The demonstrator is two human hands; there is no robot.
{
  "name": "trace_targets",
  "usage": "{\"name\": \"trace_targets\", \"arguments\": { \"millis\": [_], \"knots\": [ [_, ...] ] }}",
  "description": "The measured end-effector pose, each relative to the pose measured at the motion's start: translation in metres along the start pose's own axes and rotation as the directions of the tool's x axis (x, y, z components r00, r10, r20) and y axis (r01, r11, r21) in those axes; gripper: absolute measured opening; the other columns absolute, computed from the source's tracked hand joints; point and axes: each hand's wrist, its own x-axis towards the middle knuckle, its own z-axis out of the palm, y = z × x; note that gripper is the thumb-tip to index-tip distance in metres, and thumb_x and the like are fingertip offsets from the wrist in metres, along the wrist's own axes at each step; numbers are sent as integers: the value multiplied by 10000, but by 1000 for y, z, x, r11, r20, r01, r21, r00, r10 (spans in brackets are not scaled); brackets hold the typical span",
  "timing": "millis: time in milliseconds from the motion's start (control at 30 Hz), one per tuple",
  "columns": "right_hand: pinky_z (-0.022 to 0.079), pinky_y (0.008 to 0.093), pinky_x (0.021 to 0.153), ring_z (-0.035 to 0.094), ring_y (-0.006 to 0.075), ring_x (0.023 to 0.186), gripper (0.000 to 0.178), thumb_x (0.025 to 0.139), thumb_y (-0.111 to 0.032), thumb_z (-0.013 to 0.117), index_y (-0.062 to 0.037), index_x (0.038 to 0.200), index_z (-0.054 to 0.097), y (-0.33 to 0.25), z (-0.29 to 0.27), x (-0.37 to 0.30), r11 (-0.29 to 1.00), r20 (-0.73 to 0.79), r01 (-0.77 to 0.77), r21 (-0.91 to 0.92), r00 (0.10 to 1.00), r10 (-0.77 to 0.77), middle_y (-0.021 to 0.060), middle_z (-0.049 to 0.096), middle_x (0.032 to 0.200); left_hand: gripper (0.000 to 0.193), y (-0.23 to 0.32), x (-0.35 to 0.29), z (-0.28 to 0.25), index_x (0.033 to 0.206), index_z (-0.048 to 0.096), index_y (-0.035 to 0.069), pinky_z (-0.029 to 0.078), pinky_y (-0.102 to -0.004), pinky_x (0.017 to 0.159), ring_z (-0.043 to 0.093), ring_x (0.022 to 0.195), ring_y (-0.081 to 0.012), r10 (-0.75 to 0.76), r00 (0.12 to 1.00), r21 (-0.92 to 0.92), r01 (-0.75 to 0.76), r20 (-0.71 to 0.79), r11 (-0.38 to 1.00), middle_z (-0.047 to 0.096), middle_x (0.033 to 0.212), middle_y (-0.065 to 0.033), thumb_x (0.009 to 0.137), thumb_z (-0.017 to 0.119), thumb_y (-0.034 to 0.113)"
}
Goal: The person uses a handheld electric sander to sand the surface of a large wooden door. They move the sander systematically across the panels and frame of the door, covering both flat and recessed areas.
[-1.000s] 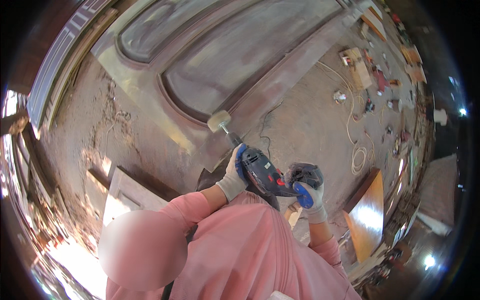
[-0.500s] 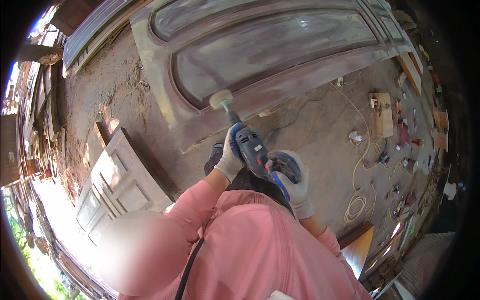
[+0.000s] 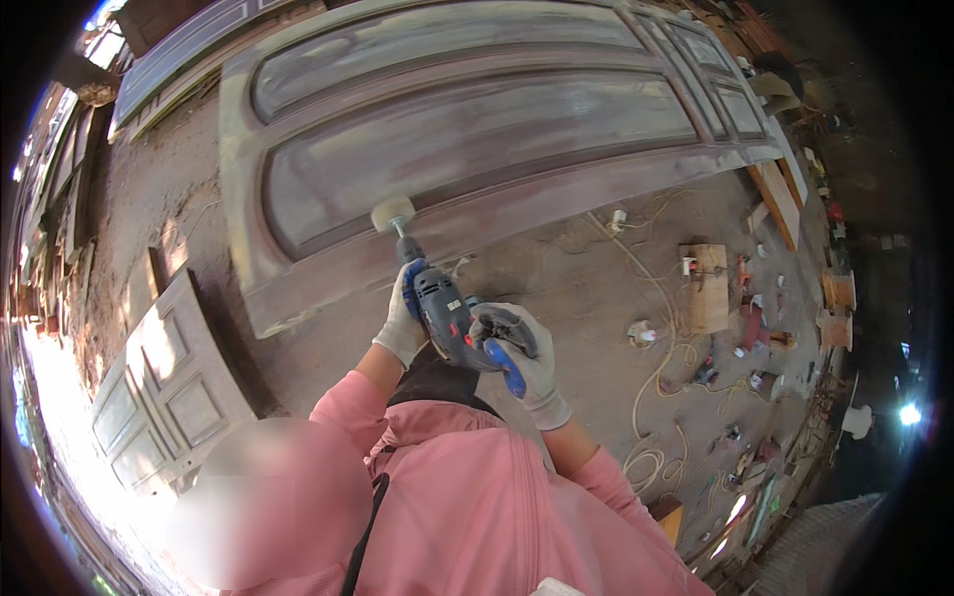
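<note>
A dark electric drill [image 3: 437, 301] points away from me, with a round pale buffing pad [image 3: 393, 213] on a metal shaft at its tip. My left hand [image 3: 400, 323], in a white and blue work glove, wraps round the drill's front. Gloved the same way, my right hand [image 3: 524, 360] grips the rear handle. The pad is at the near moulding of a long panelled wooden door [image 3: 467, 214], which lies flat ahead of me. Whether the pad spins cannot be made out. The door's surface is brownish with greyish, hazy patches.
A smaller panelled door [image 3: 174, 372] lies to the left. On the right, a coiled pale cord [image 3: 646, 467] runs over the ground past a wooden board [image 3: 709, 288] and several scattered tools. More panels [image 3: 189, 55] are at the far left.
The pad has moved rightward along the door's near moulding, away from its left corner. My view has shifted, so the door and drill sit farther left. Both hands keep their hold.
</note>
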Motion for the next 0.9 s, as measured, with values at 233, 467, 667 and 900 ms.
{"name": "trace_targets", "arguments": {
  "millis": [233, 467, 667, 900],
  "knots": [
    [525, 330, 867, 656, 214, 957, 389, 839, 50, 586, 56, 1228, 603, -62, -129, 26, 997, -419, 51, -64, 905, -73, 143, 677, 1100, 326, -87, 130, 119, 868, 686, 116, 579, -431, 720, 676, 704, -274, -167, 986, 34, 167, 0, 985, 708, 794, -86, 889, 656, 440],
    [532, 344, 861, 649, 224, 976, 399, 849, 11, 604, 36, 1247, 600, -89, -155, 56, 994, -272, -90, 54, 957, 102, 145, 662, 1115, 308, -91, 138, 121, 889, 682, 124, 576, -435, 733, 680, 729, -279, -84, 994, -83, 78, -72, 993, 714, 832, -95, 906, 648, 430],
    [494, 313, 918, 628, 189, 1006, 430, 891, -114, 659, 60, 1278, 589, -70, -151, 80, 984, 113, -170, -49, 978, 175, 128, 644, 1123, 342, -63, 92, 87, 967, 669, 125, 565, -469, 795, 671, 804, -304, 82, 987, -136, -101, -135, 986, 692, 874, -97, 921, 588, 454],
    [507, 316, 900, 639, 182, 984, 352, 933, -115, 634, 49, 1244, 612, -128, -240, 83, 970, -22, -121, -209, 993, 119, 125, 644, 1117, 351, -145, 187, 153, 969, 666, 113, 567, -449, 792, 674, 795, -296, 59, 997, -172, -69, -58, 983, 703, 907, -111, 914, 619, 457]
  ]
}}
